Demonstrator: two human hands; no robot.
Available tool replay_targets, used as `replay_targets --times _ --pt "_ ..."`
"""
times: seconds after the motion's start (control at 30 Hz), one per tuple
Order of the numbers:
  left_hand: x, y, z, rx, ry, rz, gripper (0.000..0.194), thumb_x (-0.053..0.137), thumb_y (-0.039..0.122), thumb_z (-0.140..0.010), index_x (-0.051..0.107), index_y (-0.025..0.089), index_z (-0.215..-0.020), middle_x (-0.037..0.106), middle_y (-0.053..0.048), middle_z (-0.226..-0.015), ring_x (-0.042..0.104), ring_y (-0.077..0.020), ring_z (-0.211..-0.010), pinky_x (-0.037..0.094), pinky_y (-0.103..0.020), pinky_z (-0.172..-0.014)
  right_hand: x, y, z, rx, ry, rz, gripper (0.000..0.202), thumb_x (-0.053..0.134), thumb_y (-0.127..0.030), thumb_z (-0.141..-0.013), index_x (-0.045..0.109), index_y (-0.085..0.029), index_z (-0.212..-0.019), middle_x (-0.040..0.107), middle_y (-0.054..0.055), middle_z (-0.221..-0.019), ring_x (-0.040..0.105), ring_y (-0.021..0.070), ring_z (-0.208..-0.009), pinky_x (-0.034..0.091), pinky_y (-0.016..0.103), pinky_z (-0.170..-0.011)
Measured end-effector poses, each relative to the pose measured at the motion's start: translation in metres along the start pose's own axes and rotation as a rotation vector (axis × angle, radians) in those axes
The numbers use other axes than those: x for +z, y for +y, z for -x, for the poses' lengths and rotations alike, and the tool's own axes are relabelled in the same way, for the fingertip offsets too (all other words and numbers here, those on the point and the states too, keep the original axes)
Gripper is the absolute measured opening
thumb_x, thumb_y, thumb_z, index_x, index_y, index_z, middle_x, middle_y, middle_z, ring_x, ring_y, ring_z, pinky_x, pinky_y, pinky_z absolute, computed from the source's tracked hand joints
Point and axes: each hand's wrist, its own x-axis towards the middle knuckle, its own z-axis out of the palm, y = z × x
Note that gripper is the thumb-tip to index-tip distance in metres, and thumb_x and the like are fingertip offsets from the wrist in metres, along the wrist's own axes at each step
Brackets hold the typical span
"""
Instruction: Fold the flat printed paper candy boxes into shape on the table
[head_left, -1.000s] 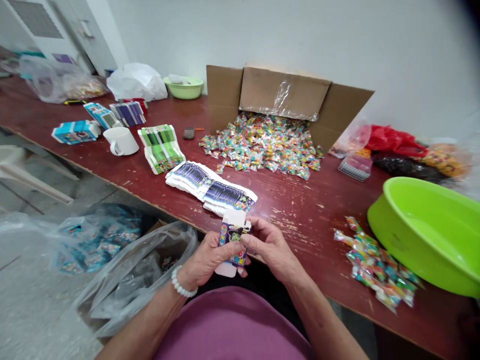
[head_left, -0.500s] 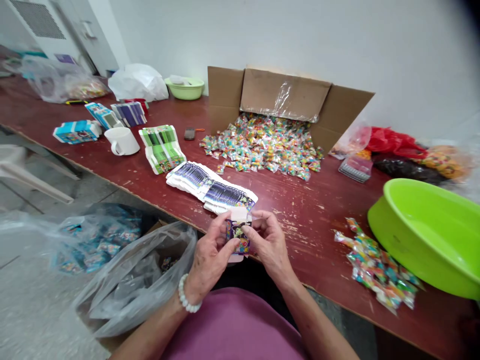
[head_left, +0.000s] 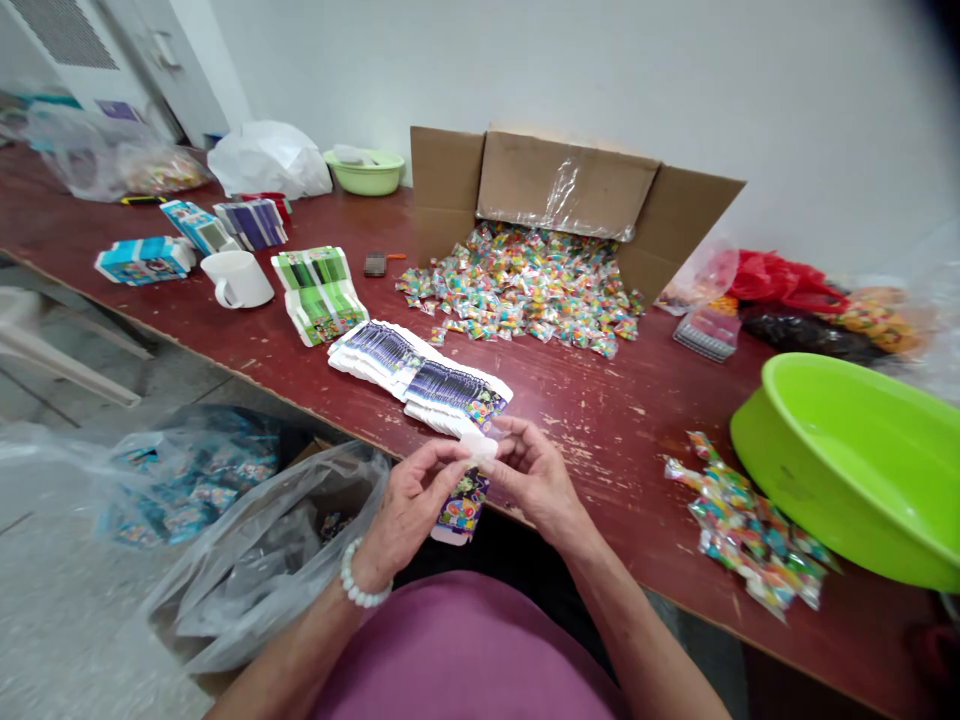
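Note:
A small purple printed carton (head_left: 463, 500) with white flaps hangs between my hands at the table's near edge. My left hand (head_left: 411, 505), with a pale bead bracelet at the wrist, pinches its upper left side. On the other side, my right hand (head_left: 534, 478) grips the white top flap between thumb and fingers. Just beyond the fingertips lie two fanned stacks of flat purple cartons (head_left: 420, 375). Loose wrapped candies (head_left: 757, 530) are spread to the right of my hands.
A cardboard box (head_left: 574, 185) spills a heap of wrapped candies (head_left: 525, 290) at the back. Right stands a green basin (head_left: 847, 480); left are green cartons (head_left: 321, 295), a white mug (head_left: 237, 279) and blue cartons (head_left: 146, 260). A lined bin (head_left: 277, 560) sits below the edge.
The carton has tipped and its lower end hangs further down and left. My fingers have shifted up from its front face to its top flap.

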Motion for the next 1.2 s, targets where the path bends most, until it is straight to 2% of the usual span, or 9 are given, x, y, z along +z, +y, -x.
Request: replay_targets --times 0.13,0.23,0.33,0.4,0.57,0.8,0.9,1.07,1.2 --pt "0.003 0.001 0.002 -0.146 -0.028 0.284 0.047 0.073 0.037 -0.082 0.05 0.027 -0.122 0.069 0.0 -0.096 0.067 -0.0146 -0.08 0.052 -0.025 -0.072 0.0 -0.001 0.002 -0.05 -0.022 0.103 0.022 0.081 -0.04 -0.073 0.072 -0.02 -0.078 0.069 0.002 -0.075 0.06 0.0143 -0.063 0.049 0.027 -0.059" --pt "0.007 -0.002 0.005 -0.362 -0.212 0.404 0.049 0.056 0.054 -0.09 0.051 0.021 -0.126 0.069 -0.006 -0.092 0.068 -0.0174 -0.066 0.053 -0.028 -0.06 -0.001 -0.004 0.006 -0.095 -0.019 0.148 0.018 0.076 -0.04 -0.079 0.072 -0.022 -0.081 0.069 0.002 -0.079 0.058 0.0126 -0.055 0.047 0.027 -0.052" --pt "0.012 -0.005 0.006 -0.461 -0.21 0.444 0.058 0.044 0.063 -0.092 0.053 0.017 -0.126 0.068 -0.006 -0.076 0.064 -0.0171 -0.052 0.05 -0.027 -0.049 -0.003 -0.01 0.009 -0.18 -0.129 0.293 0.013 0.07 -0.037 -0.085 0.073 -0.024 -0.086 0.072 0.005 -0.094 0.066 0.0179 -0.072 0.052 0.031 -0.063" --pt "0.015 -0.006 0.005 -0.444 -0.165 0.425 0.058 0.042 0.063 -0.092 0.052 0.019 -0.129 0.066 -0.004 -0.072 0.062 -0.0155 -0.049 0.048 -0.025 -0.046 -0.004 -0.013 0.009 -0.203 -0.167 0.332 0.014 0.069 -0.037 -0.085 0.073 -0.024 -0.083 0.073 0.006 -0.099 0.068 0.0214 -0.085 0.054 0.033 -0.071" --pt "0.019 -0.007 0.002 -0.328 -0.173 0.26 0.062 0.038 0.067 -0.092 0.06 0.016 -0.119 0.063 -0.002 -0.065 0.056 -0.0122 -0.042 0.041 -0.021 -0.041 -0.004 -0.007 0.002 -0.027 -0.147 0.24 0.021 0.074 -0.041 -0.08 0.072 -0.021 -0.088 0.074 0.003 -0.079 0.065 0.0145 -0.057 0.05 0.026 -0.052" --pt "0.016 -0.006 0.002 -0.309 -0.184 0.139 0.074 0.035 0.075 -0.087 0.067 0.009 -0.079 0.063 -0.007 -0.06 0.055 -0.0114 -0.04 0.041 -0.021 -0.041 -0.002 -0.008 -0.003 0.098 -0.152 0.056 0.023 0.076 -0.041 -0.076 0.071 -0.019 -0.078 0.072 0.003 -0.067 0.063 0.0164 -0.046 0.05 0.028 -0.045" --pt "0.014 -0.006 0.002 -0.292 -0.194 0.167 0.071 0.041 0.073 -0.086 0.068 0.011 -0.104 0.063 -0.005 -0.06 0.055 -0.0115 -0.04 0.04 -0.02 -0.04 -0.003 -0.012 0.002 0.01 -0.208 0.117 0.018 0.071 -0.039 -0.083 0.071 -0.021 -0.083 0.075 0.005 -0.085 0.066 0.0172 -0.054 0.053 0.031 -0.052" --pt "0.014 -0.008 0.0 -0.296 -0.166 0.196 0.074 0.043 0.072 -0.087 0.056 0.014 -0.132 0.062 -0.002 -0.062 0.056 -0.0126 -0.042 0.042 -0.021 -0.039 -0.001 -0.009 0.014 -0.32 -0.214 0.407 0.011 0.066 -0.031 -0.088 0.074 -0.027 -0.094 0.071 0.006 -0.111 0.065 0.0222 -0.098 0.052 0.039 -0.088" --pt "0.015 -0.008 -0.003 -0.311 -0.153 0.253 0.064 0.046 0.065 -0.09 0.05 0.021 -0.135 0.065 -0.003 -0.075 0.059 -0.0123 -0.049 0.045 -0.022 -0.043 -0.006 0.001 0.003 -0.262 -0.244 0.45 0.016 0.064 -0.036 -0.09 0.071 -0.028 -0.101 0.069 0.005 -0.112 0.064 0.0189 -0.087 0.053 0.032 -0.073"
